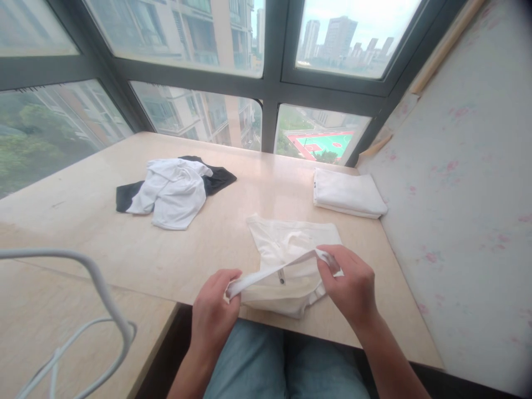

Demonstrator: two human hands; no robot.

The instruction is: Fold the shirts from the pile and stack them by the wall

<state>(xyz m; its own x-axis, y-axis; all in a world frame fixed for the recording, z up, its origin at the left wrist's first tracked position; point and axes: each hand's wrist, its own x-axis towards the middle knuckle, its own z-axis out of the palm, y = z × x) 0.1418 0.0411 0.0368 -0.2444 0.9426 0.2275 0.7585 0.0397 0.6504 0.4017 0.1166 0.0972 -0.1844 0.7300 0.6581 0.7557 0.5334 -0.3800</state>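
Note:
A white garment (pixel 291 238) lies partly on the pale sill top near its front edge, with a small dark label showing inside. My left hand (pixel 218 296) pinches one end of its raised edge band, and my right hand (pixel 347 277) is closed on the other end. Between my hands the band runs taut, slanting up to the right. The lower part of the cloth rests at the edge, just above my knees.
On the left of the sill top (pixel 233 233), a crumpled white cloth (pixel 177 191) lies over a black one (pixel 222 178). A folded white stack (pixel 349 192) sits by the papered wall (pixel 457 194). White cable (pixel 97 282) loops at the lower left. Windows stand behind.

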